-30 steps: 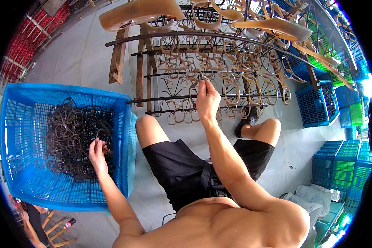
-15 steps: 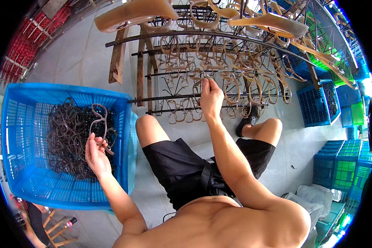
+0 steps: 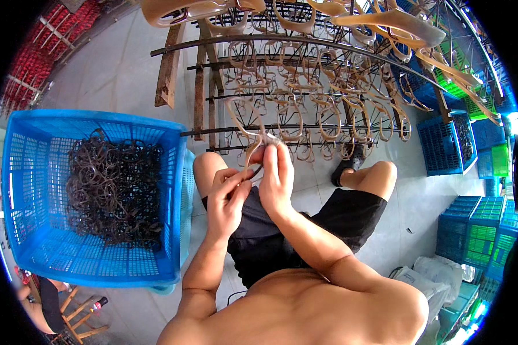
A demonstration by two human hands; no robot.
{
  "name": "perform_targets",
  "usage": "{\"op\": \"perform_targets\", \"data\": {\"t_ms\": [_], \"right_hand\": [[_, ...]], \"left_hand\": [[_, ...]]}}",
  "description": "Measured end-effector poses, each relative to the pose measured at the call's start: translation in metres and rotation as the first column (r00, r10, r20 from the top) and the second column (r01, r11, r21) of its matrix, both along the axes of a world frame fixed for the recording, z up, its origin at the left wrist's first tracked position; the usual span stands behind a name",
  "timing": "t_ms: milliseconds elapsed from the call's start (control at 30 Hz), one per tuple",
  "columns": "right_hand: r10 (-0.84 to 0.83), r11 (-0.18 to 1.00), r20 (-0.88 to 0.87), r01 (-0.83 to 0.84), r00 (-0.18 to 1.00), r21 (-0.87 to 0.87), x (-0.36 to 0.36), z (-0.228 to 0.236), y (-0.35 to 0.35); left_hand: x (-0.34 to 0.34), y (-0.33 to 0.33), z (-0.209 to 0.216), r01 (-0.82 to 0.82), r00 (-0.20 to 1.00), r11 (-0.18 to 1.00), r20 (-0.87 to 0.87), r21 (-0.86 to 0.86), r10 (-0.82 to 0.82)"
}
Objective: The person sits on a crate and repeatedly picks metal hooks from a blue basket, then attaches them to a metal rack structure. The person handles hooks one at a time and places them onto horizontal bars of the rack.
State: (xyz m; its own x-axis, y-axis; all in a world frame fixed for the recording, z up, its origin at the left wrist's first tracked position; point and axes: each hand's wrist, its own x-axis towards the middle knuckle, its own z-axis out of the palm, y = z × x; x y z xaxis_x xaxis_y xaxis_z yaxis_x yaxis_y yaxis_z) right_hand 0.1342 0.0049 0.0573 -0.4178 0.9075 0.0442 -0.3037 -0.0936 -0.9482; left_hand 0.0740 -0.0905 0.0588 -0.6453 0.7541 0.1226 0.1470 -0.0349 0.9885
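The frame [image 3: 263, 127] is between the two hands, above the person's lap and just in front of the lowest rows of the rack, its rims pointing up and away from the body. The left hand [image 3: 223, 206] has its fingers [image 3: 231, 181] narrowed to a pinch on the near end of the frame. The right hand [image 3: 277, 179] has its fingers drawn together on a small pale piece [image 3: 271, 140] against the frame; I cannot tell what the piece is. The two hands are just beside each other.

Beyond them stands the rack [image 3: 200, 102], wooden posts with dark rods across, and rows of tan frames [image 3: 360, 122] hang along it. Under the forearms are black shorts [image 3: 349, 222], and a dark shoe [image 3: 347, 167] is on the grey floor [image 3: 380, 244]. At the left, near the knee, the blue basket [image 3: 92, 117] holds a tangled heap of dark frames [image 3: 114, 190]. Farther out, a wooden stool [image 3: 82, 321] is at the lower left, white bags [image 3: 434, 271] lie at the lower right, and blue and green crates [image 3: 481, 233] are stacked beside them.
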Motion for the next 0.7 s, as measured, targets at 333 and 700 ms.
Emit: {"op": "perform_targets", "data": {"t_ms": [333, 700], "right_hand": [[-0.312, 0.950, 0.300, 0.297, 0.901, 0.094, -0.055, -0.024, 0.044], [-0.320, 0.942, 0.144, 0.331, 0.936, -0.055, -0.066, -0.041, 0.057]], "left_hand": [[-0.062, 0.060, 0.007, -0.218, 0.886, 0.895, -0.464, -0.389, 0.014], [-0.074, 0.089, -0.015, -0.169, 0.899, 0.906, -0.437, -0.387, -0.019]]}}
